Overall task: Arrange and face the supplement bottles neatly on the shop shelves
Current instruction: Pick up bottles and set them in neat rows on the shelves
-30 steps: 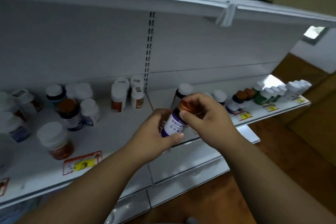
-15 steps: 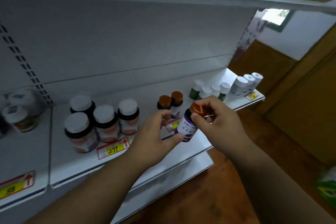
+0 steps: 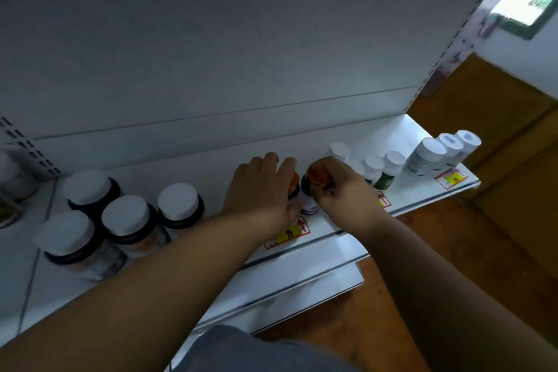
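Right hand (image 3: pixel 341 190) pinches the orange cap of the purple-label bottle (image 3: pixel 311 190), fingers curled round the lid, at centre frame on the white shelf (image 3: pixel 347 220). Top grip probably lets the bottle be twisted so the label faces the aisle.

Left hand (image 3: pixel 262 190) sits just left of it, fingers fairly straight, laid over a second orange-capped bottle (image 3: pixel 293 186). It covers most of that bottle, so can't tell whether the thumb wraps it. Likely steadying the neighbour while the other is set alongside; the two bottles are touching or nearly so.

Held bottle: small, dark body, shiny orange lid, purple-and-white label, roughly upright, base at or near the shelf. Label text is blurred.

Price tag (image 3: pixel 287 234) on the shelf lip below the hands suggests this is the product's slot. Larger white-capped jars (image 3: pixel 126 217) are grouped at left of frame, green-label bottles (image 3: pixel 383 172) at right.
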